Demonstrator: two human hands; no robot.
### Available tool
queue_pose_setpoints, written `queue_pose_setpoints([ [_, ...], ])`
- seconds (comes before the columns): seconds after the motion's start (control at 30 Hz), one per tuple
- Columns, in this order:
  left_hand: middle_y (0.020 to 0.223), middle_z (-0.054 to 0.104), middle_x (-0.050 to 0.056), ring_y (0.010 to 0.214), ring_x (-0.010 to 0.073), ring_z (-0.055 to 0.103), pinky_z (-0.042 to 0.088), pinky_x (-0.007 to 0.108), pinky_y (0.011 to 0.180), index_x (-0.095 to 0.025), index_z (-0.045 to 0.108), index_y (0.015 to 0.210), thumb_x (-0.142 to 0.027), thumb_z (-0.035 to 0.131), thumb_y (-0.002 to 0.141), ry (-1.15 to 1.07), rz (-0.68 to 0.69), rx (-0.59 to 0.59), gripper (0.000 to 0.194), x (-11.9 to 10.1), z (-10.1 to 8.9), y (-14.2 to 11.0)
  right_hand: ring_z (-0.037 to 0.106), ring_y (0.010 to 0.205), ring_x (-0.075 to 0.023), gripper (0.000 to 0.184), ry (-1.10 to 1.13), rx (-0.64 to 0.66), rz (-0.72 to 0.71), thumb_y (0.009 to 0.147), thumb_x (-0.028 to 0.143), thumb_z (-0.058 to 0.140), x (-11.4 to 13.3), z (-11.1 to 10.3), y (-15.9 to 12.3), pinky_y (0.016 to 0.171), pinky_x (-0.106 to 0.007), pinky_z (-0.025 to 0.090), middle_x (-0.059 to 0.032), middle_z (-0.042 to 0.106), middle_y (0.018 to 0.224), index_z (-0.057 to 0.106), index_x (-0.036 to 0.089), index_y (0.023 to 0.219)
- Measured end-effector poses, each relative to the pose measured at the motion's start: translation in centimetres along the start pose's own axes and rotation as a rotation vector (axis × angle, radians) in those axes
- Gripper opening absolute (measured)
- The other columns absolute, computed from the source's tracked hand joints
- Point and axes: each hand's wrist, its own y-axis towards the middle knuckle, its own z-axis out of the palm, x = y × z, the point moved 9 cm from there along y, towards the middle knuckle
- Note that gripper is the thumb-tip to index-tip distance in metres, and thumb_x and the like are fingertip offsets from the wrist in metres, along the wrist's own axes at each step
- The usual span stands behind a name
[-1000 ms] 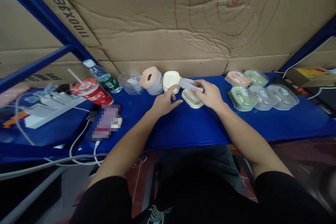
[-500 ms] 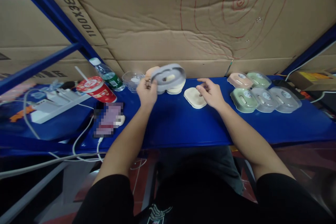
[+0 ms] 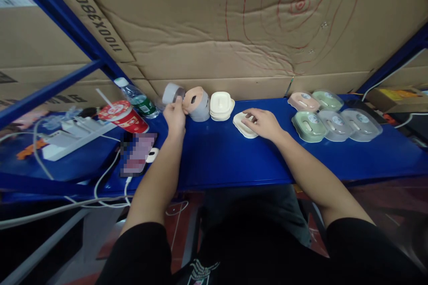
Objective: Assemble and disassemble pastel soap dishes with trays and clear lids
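My left hand (image 3: 175, 118) is closed on the edge of a clear plastic cover (image 3: 173, 91), which is tilted up at the back of the blue table. Right beside that hand stands a stack of rings (image 3: 197, 104), peach on top and grey below. My right hand (image 3: 262, 124) curves over a flat cream-coloured piece (image 3: 245, 130) with rounded corners, fingers and thumb at its upper side. Between the hands, a stack of similar cream pieces (image 3: 221, 106) sits near the cardboard. Part of the clear cover is hidden by my left fingers.
Several finished-looking boxes with clear covers (image 3: 334, 127) stand at the right. To the left are a red cup with a straw (image 3: 125, 118), a water bottle (image 3: 140, 100), a phone (image 3: 138, 156), and a white power strip (image 3: 75, 140) with cables. Cardboard (image 3: 183, 31) walls the back.
My left hand has moved left from the grey ring, which it no longer holds, to the clear cover. My right hand has lowered onto the cream piece.
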Motion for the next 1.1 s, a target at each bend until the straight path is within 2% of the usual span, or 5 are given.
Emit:
queue_pose_setpoints([
  [0.23, 0.065, 0.05, -0.003, 0.065, 0.0156, 0.054, 0.048, 0.028, 0.066, -0.023, 0.051, 0.074, -0.038, 0.067, 0.098, 0.153, 0.033, -0.148, 0.032, -0.8, -2.2, 0.1, 0.08, 0.093, -0.0262, 0.037, -0.007, 0.011, -0.011, 0.1, 0.045, 0.065, 0.2, 0.2, 0.0, 0.088, -0.043, 0.06, -0.0078, 0.084, 0.121, 0.078, 0.024, 0.128],
  [0.33, 0.094, 0.066, 0.006, 0.096, 0.0234, 0.068, 0.056, 0.035, 0.09, -0.021, 0.063, 0.093, -0.029, 0.078, 0.087, 0.294, 0.221, -0.148, 0.018, -2.9, -2.3, -0.7, 0.079, 0.092, -0.0256, 0.037, 0.0, 0.01, -0.01, 0.101, 0.045, 0.064, 0.3, 0.1, 0.0, 0.09, -0.043, 0.06, -0.008, 0.083, 0.121, 0.078, 0.024, 0.128],
  [0.47, 0.135, 0.065, 0.016, 0.135, 0.0359, 0.063, 0.052, 0.049, 0.113, -0.023, 0.067, 0.122, -0.027, 0.081, 0.085, 0.409, 0.301, 0.012, 0.039, -3.0, -0.8, -1.3, 0.076, 0.114, -0.0319, 0.043, -0.065, 0.045, -0.032, 0.102, 0.049, 0.065, 0.1, 0.5, 0.1, 0.101, -0.048, 0.059, -0.0107, 0.081, 0.128, 0.075, 0.023, 0.135],
  [0.77, 0.118, 0.063, 0.014, 0.122, 0.0331, 0.065, 0.051, 0.049, 0.115, -0.021, 0.07, 0.111, -0.032, 0.081, 0.088, 0.417, 0.281, 0.038, 0.028, -1.3, -0.1, -0.6, 0.056, 0.149, -0.0462, 0.087, -0.282, 0.392, 0.0, 0.092, 0.075, 0.073, -2.4, 4.5, -1.0, 0.123, -0.064, 0.044, -0.0205, 0.059, 0.164, 0.058, 0.023, 0.16],
  [1.1, 0.133, 0.061, 0.017, 0.129, 0.0363, 0.065, 0.055, 0.051, 0.112, -0.023, 0.068, 0.119, -0.042, 0.083, 0.087, 0.478, 0.281, 0.011, 0.04, -1.8, -0.3, -0.9, 0.061, 0.146, -0.0422, 0.092, -0.266, 0.537, 0.058, 0.086, 0.061, 0.085, -2.5, 3.0, -1.3, 0.12, -0.056, 0.05, -0.015, 0.061, 0.163, 0.053, 0.026, 0.164],
])
